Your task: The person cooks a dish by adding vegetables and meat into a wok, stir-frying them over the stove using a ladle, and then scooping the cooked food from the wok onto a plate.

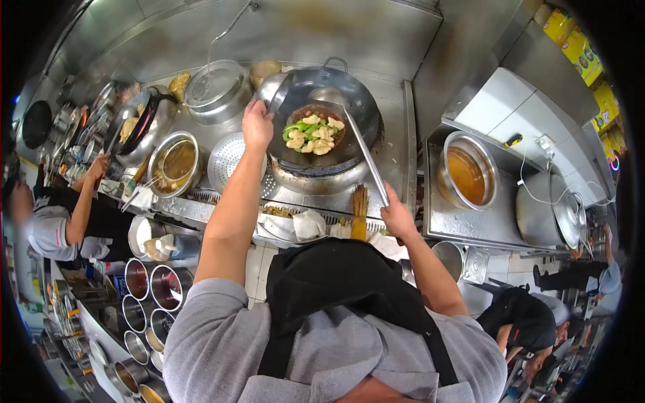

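My right hand is closed round the long metal handle of a ladle. The ladle's bowl lies inside a large dark wok, toward its far side. Green vegetable pieces and pale, yellowish chunks of food sit in brown sauce in the wok. At the wok's left rim, my left hand is closed on the edge; its fingertips are partly hidden. The wok rests on a round metal burner ring and has a loop handle on its far rim.
Left of the wok are a perforated metal strainer, a pot of brownish liquid and a lidded pot. A bamboo brush and white cloth lie in front. Right stands a pot of orange-brown broth. Other people work at both sides.
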